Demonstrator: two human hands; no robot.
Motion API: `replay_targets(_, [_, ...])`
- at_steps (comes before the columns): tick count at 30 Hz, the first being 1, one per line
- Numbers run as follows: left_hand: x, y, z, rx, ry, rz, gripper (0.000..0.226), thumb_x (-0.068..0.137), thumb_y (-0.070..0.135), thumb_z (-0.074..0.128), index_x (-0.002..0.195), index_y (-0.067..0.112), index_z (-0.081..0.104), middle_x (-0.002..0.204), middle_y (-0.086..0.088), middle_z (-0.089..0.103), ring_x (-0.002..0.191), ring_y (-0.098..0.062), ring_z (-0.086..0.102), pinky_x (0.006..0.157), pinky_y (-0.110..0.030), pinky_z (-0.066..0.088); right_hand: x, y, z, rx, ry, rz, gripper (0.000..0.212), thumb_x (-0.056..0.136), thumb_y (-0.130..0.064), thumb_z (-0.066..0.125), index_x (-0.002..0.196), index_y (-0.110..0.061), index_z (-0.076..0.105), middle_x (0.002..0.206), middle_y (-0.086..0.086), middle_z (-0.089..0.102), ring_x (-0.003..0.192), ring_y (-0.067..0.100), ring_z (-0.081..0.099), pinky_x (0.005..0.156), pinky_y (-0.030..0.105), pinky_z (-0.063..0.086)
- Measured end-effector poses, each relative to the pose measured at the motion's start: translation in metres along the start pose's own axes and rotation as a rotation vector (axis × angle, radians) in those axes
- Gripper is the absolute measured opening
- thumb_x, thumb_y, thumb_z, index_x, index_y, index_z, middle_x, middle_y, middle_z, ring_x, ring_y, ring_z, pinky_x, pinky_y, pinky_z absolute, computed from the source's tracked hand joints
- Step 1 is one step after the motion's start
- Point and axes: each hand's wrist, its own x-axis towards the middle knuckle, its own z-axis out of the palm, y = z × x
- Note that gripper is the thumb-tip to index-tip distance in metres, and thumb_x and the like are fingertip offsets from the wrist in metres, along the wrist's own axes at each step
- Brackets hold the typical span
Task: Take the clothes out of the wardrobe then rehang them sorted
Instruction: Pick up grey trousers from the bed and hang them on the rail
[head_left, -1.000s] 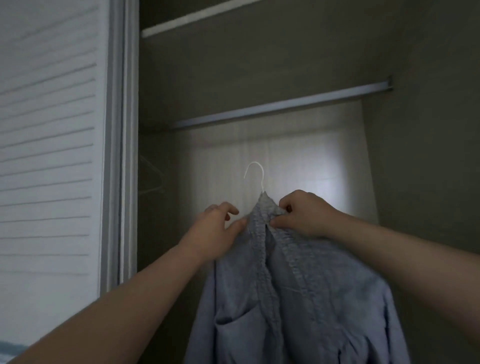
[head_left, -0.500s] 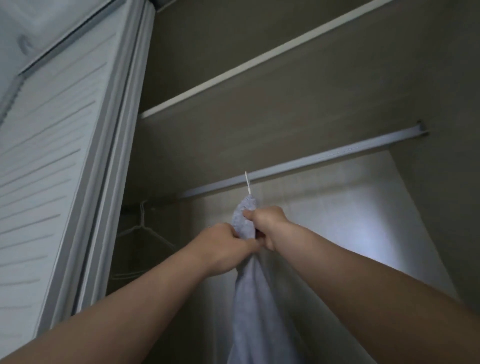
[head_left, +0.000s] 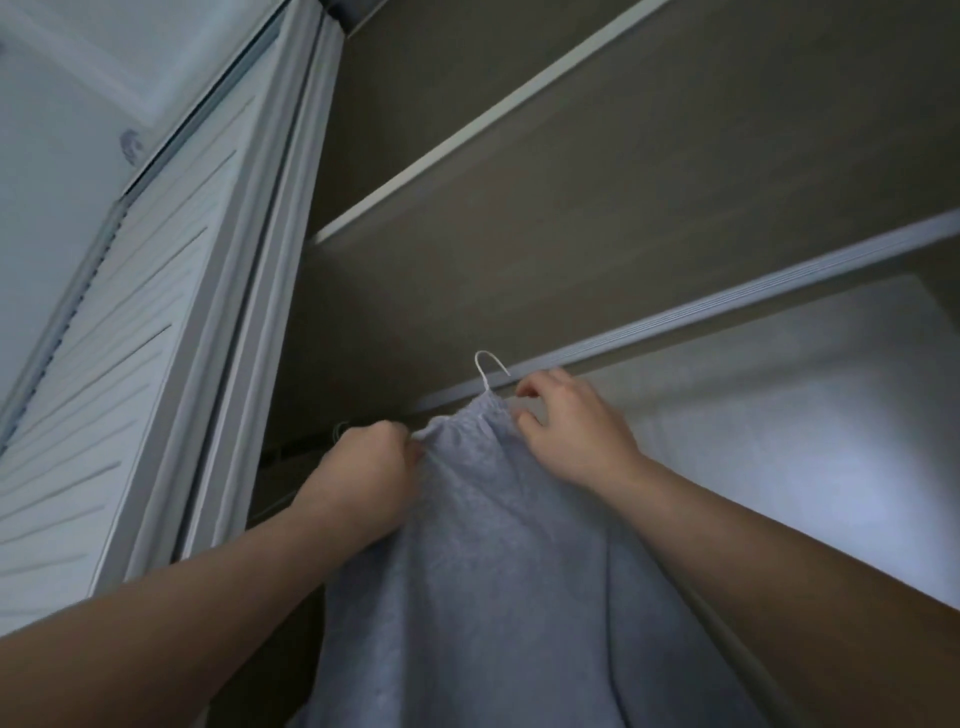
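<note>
To the right of the white hook (head_left: 489, 366), the rail (head_left: 727, 310) runs bare to its right end, with open room below against the lit back wall (head_left: 779, 415). The shelf (head_left: 519, 218) caps the gap above. At the left end the louvred door (head_left: 156, 338) crowds in, and the shirt (head_left: 493, 545) blocks the middle.

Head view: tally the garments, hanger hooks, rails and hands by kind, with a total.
Blue garment: 1
White hanger hook: 1
Rail: 1
Hands: 2, left hand and right hand
Total: 5
</note>
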Motion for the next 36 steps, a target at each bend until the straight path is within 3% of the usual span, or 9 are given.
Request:
replay_targets(5, [0.022, -0.006, -0.011, 0.038, 0.142, 0.011, 0.027, 0.102, 0.03, 0.045, 0.08, 0.019, 0.054, 0.08, -0.002, 0.061, 0.072, -0.018, 0.059, 0.056, -0.029, 0.036, 0.02, 0.005, 0.02, -0.037, -0.234, -0.062, 0.062, 0.096, -0.045, 0.049, 0.152, -0.035, 0.025, 0.16, -0.009, 0.02, 0.146, 0.02, 0.02, 0.115, 0.047, 0.025])
replay_targets(10, [0.044, 0.004, -0.008, 0.121, 0.081, -0.029, 0.017, 0.102, 0.031, 0.046, 0.091, 0.02, 0.054, 0.088, -0.002, 0.059, 0.078, -0.018, 0.059, 0.064, -0.033, 0.042, 0.041, 0.002, 0.048, 0.016, -0.389, 0.018, 0.076, 0.095, -0.04, 0.047, 0.156, -0.038, 0.002, 0.164, -0.016, -0.002, 0.151, 0.016, 0.003, 0.119, 0.052, 0.014])
replay_targets(15, [0.051, 0.007, 0.008, 0.204, -0.006, -0.06, 0.012, 0.102, 0.029, 0.047, 0.095, 0.022, 0.052, 0.091, -0.001, 0.057, 0.08, -0.017, 0.058, 0.068, -0.035, 0.046, 0.046, 0.004, 0.079, 0.124, -0.471, 0.087, 0.088, 0.08, -0.033, 0.045, 0.156, -0.031, 0.002, 0.165, -0.01, -0.001, 0.151, 0.021, 0.006, 0.12, 0.051, 0.016])
replay_targets(20, [0.05, 0.0, 0.029, 0.282, -0.05, -0.081, 0.011, 0.102, 0.027, 0.046, 0.1, 0.021, 0.055, 0.093, -0.002, 0.056, 0.085, -0.02, 0.059, 0.072, -0.037, 0.049, 0.034, -0.001, 0.1, 0.161, -0.525, 0.108, 0.077, 0.084, -0.033, 0.047, 0.154, -0.027, 0.016, 0.163, -0.005, 0.013, 0.148, 0.026, 0.02, 0.115, 0.055, 0.024])
replay_targets(23, [0.051, -0.005, 0.037, 0.329, -0.071, -0.084, 0.014, 0.102, 0.025, 0.045, 0.107, 0.02, 0.057, 0.097, -0.003, 0.058, 0.087, -0.021, 0.059, 0.076, -0.039, 0.052, 0.03, -0.003, 0.113, 0.154, -0.563, 0.145, 0.08, 0.091, -0.031, 0.048, 0.157, -0.027, 0.004, 0.165, -0.01, 0.001, 0.15, 0.023, 0.014, 0.118, 0.053, 0.019])
replay_targets(27, [0.051, -0.012, 0.045, 0.398, -0.11, -0.131, 0.014, 0.102, 0.025, 0.044, 0.112, 0.02, 0.054, 0.101, -0.003, 0.058, 0.091, -0.021, 0.06, 0.081, -0.039, 0.053, 0.031, -0.01, 0.129, 0.267, -0.614, 0.172, 0.085, 0.088, -0.027, 0.05, 0.158, -0.024, 0.003, 0.165, -0.004, 0.003, 0.15, 0.024, 0.014, 0.121, 0.044, 0.019])
replay_targets(34, [0.046, -0.041, 0.052, 0.484, -0.125, -0.199, 0.02, 0.102, 0.02, 0.043, 0.118, 0.022, 0.054, 0.107, -0.003, 0.06, 0.095, -0.02, 0.059, 0.081, -0.037, 0.051, 0.013, -0.022, 0.164, 0.38, -0.719, 0.214, 0.091, 0.077, -0.033, 0.05, 0.154, -0.041, 0.003, 0.164, 0.002, 0.013, 0.145, 0.032, 0.027, 0.117, 0.045, 0.028])
replay_targets(36, [0.043, -0.042, 0.048, 0.555, -0.14, -0.173, 0.02, 0.103, 0.022, 0.044, 0.121, 0.024, 0.053, 0.108, -0.003, 0.06, 0.094, -0.02, 0.06, 0.083, -0.038, 0.053, 0.008, -0.022, 0.167, 0.422, -0.701, 0.21, 0.087, 0.083, -0.03, 0.052, 0.155, -0.04, 0.003, 0.163, 0.003, 0.018, 0.144, 0.031, 0.03, 0.116, 0.043, 0.031])
